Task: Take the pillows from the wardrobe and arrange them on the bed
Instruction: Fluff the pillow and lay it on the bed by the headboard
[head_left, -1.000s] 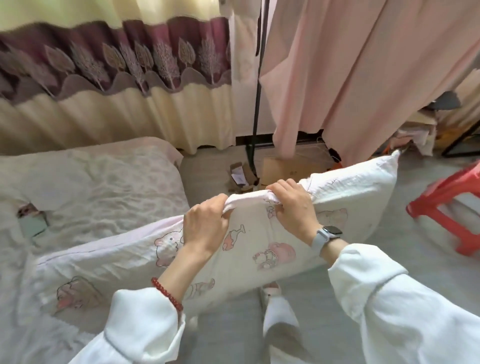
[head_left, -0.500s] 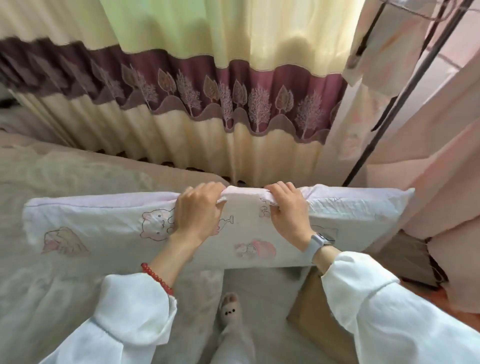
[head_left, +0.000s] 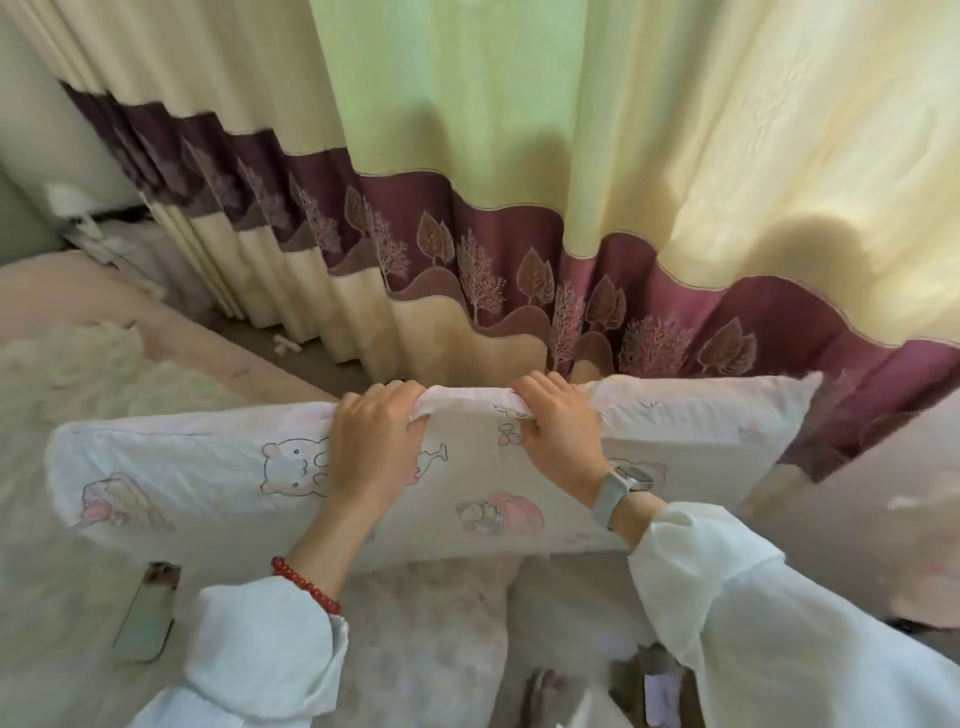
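- left hand (head_left: 376, 447) and right hand (head_left: 561, 441) both clenched on the pillow's (head_left: 208, 467) top edge
- we hold the pillow lengthwise above the bed (head_left: 78, 374), in front of the curtain (head_left: 519, 234)
- phone (head_left: 148, 613) lies on the bed

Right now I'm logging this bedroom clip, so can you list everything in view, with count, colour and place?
pillow: one, white with pink cartoon prints, held up over the bed's edge
bed: one, pale pink cover, left and below
phone: one, pale green, lying on the bed at lower left
curtain: one, cream and green with a maroon tree-pattern band, behind the pillow
bracelet: one, red beads, on the left wrist
watch: one, grey strap, on the right wrist
sleeves: two, white, bottom of view
left hand: grip on the pillow's top edge
right hand: grip on the same edge, beside the left
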